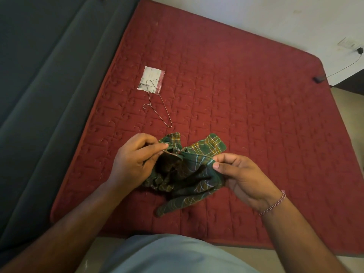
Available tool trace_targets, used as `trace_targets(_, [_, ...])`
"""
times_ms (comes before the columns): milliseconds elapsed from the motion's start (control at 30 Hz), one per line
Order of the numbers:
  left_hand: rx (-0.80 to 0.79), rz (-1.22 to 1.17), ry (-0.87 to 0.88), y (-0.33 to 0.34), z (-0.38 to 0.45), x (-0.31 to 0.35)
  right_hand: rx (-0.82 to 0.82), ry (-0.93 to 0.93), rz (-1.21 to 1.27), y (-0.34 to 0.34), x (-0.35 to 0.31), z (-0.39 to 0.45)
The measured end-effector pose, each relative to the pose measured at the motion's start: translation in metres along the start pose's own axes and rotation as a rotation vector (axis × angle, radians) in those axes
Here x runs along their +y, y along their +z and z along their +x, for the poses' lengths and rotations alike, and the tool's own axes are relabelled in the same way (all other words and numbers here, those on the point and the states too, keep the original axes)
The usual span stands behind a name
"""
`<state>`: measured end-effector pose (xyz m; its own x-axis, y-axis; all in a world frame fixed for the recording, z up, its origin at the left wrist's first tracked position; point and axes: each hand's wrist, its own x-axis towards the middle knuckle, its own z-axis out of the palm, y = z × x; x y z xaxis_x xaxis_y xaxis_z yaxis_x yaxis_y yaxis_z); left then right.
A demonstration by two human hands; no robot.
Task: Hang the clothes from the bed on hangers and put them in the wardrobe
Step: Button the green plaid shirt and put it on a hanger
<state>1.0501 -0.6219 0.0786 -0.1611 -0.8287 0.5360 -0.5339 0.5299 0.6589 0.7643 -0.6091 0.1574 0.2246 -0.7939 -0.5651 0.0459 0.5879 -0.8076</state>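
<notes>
no readable text, white card (151, 79) on the bed (236, 115) too blurred

A soft woven green plaid cloth garment (189, 170) lies crumpled on the matt red quilted, stitched bed cover (246, 107), near a thin bare wire metal hanger (157, 105) and a glossy plastic packet (151, 79).

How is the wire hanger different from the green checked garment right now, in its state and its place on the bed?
The wire hanger lies untouched, while the green checked garment is pinched by the left hand and the right hand. The hanger lies flat and keeps its shape; the garment is bunched. The hanger lies farther from the person, one end on a small packet; the garment is nearer. Both are over the red mattress.
</notes>
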Motion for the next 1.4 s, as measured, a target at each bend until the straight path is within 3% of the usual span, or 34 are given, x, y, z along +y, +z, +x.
trace_targets(100, [0.044, 0.014, 0.112, -0.003, 0.01, 0.022, 0.02, -0.03, 0.069, 0.011, -0.005, -0.005])
trace_targets(333, [0.126, -0.084, 0.187, -0.011, 0.03, 0.063, 0.012, -0.139, 0.142, 0.043, -0.026, -0.022])
trace_targets(567, [0.093, -0.117, 0.271, -0.015, 0.037, 0.077, 0.025, -0.27, -0.044, 0.057, -0.043, -0.031])
trace_targets(900, [0.068, -0.09, 0.274, -0.02, 0.036, 0.081, -0.018, -0.333, -0.1, 0.063, -0.043, -0.032])
trace_targets(1000, [0.045, -0.076, 0.252, -0.019, 0.037, 0.081, 0.008, -0.444, -0.262, 0.06, -0.044, -0.031])
trace_targets(1233, [-0.08, -0.213, 0.207, -0.017, 0.038, 0.078, 0.056, -0.856, -0.923, 0.05, -0.056, -0.037])
trace_targets(1400, [-0.046, -0.196, 0.177, -0.015, 0.038, 0.08, 0.13, -1.032, -1.105, 0.046, -0.052, -0.037])
